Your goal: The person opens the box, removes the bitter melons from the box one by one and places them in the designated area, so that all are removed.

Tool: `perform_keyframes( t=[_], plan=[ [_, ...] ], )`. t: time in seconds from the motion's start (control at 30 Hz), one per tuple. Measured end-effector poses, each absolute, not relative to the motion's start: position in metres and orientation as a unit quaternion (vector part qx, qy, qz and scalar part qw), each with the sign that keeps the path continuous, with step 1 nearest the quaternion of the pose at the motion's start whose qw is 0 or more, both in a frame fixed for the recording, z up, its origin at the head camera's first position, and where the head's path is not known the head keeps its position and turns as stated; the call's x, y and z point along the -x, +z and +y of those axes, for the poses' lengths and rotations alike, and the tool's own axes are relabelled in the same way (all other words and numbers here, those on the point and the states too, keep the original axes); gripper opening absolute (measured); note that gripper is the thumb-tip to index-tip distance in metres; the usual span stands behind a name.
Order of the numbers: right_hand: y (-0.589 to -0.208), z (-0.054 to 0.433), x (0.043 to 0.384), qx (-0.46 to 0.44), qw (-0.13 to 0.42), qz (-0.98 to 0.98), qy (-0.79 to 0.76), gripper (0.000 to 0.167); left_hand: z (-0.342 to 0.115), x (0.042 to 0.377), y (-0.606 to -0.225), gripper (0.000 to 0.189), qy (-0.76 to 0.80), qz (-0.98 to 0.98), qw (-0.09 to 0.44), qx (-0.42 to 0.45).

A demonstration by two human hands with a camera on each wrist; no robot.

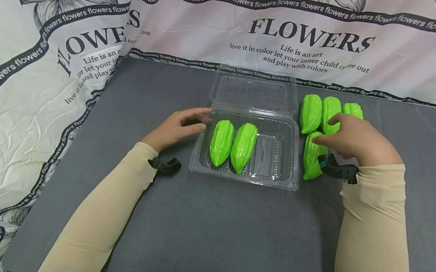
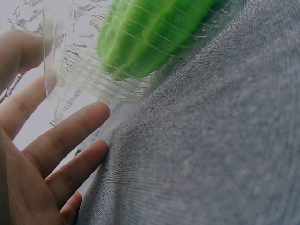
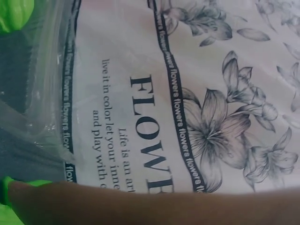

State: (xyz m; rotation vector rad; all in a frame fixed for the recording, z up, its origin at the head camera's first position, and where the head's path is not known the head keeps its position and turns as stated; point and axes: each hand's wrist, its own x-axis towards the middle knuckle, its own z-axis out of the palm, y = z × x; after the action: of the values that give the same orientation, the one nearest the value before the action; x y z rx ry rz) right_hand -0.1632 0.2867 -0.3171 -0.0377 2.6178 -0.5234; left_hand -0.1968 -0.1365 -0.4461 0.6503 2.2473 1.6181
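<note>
A clear plastic clamshell box (image 1: 274, 181) lies with its lid (image 1: 253, 92) folded back. Inside, side by side in its left half, are two bright green ridged fruits with pointed ends, one the left fruit (image 1: 221, 143), the other the right fruit (image 1: 243, 148). My left hand (image 1: 175, 127) is at the box's left wall, its fingers extended and spread in the left wrist view beside the clear rim (image 2: 49, 56). Over the loose green fruits (image 1: 310, 114) right of the box hovers my right hand (image 1: 353, 139), thumb and forefinger apart. Its other fingers are hidden.
Several matching fruits sit close together on the grey cloth (image 1: 224, 239), right of the box, one lower fruit (image 1: 311, 163) nearest me. A white flower-printed sheet (image 1: 200, 26) rises behind the table and along its left side.
</note>
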Motion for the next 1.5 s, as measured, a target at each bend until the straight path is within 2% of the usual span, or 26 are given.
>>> perform_keyframes(
  t=[0.37, 0.87, 1.5],
  plan=[
    [-0.304, 0.28, 0.154, 0.01, 0.194, 0.966, -0.173, 0.084, -0.136, 0.196, -0.445, 0.053, 0.563, 0.78, 0.15, -0.227],
    [-0.305, 0.249, 0.151, 0.024, 0.138, 0.971, -0.191, 0.082, -0.136, 0.195, -0.443, 0.053, 0.558, 0.784, 0.147, -0.228],
    [-0.316, 0.221, 0.15, 0.046, 0.108, 0.973, -0.198, 0.066, -0.136, 0.194, -0.444, 0.053, 0.568, 0.777, 0.158, -0.22]
  ],
)
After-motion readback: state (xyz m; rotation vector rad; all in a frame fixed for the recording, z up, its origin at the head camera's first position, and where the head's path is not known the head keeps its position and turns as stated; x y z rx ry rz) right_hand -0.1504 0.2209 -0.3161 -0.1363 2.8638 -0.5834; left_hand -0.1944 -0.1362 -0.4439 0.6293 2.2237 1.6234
